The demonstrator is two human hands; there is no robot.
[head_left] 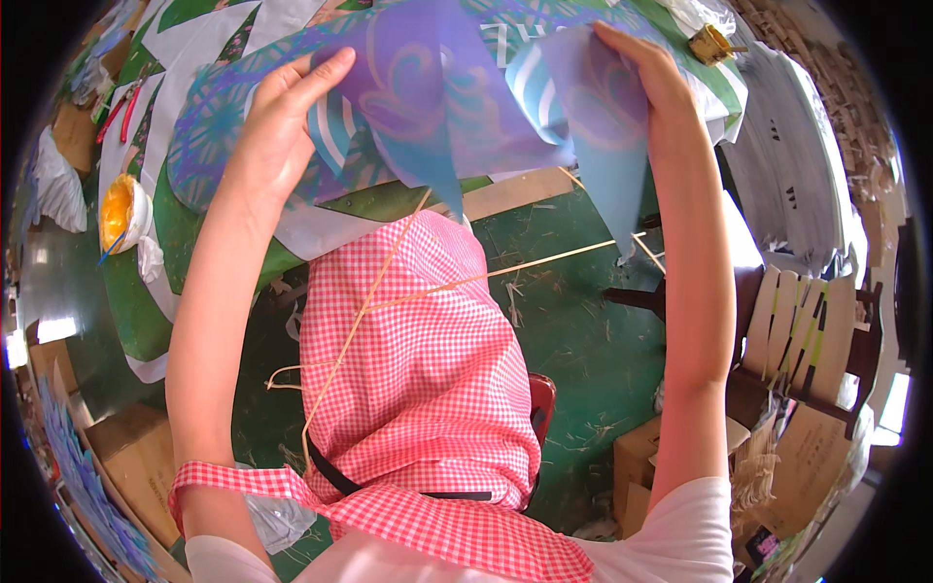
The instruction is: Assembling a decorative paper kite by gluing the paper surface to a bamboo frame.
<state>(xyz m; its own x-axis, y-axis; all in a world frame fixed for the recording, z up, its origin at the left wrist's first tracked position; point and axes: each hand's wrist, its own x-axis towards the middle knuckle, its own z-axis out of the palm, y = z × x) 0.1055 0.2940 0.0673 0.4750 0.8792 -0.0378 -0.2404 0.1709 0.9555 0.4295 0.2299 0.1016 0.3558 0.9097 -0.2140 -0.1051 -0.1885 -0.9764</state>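
A thin purple-and-blue printed sheet (408, 107) with pointed lower tips hangs between my two raised hands. My left hand (277, 121) grips its left edge, thumb on the near side and most fingers hidden. At the right, my right hand (659, 78) is closed on the sheet's upper right part; those fingertips are partly behind it. Below, a light frame of thin bamboo strips (367, 301) lies across the red-and-white checked apron (418, 389) over my lap. Beneath the held sheet, more blue-and-purple patterned material (209, 146) is spread on the work surface.
Red-handled pliers or scissors (120, 117) lie at the far left, above a bowl of orange-yellow stuff (120, 212). A small yellowish pot (711, 45) stands at the far right. Stacked pale sheets (792, 155) and cardboard boxes (637, 462) are on the right.
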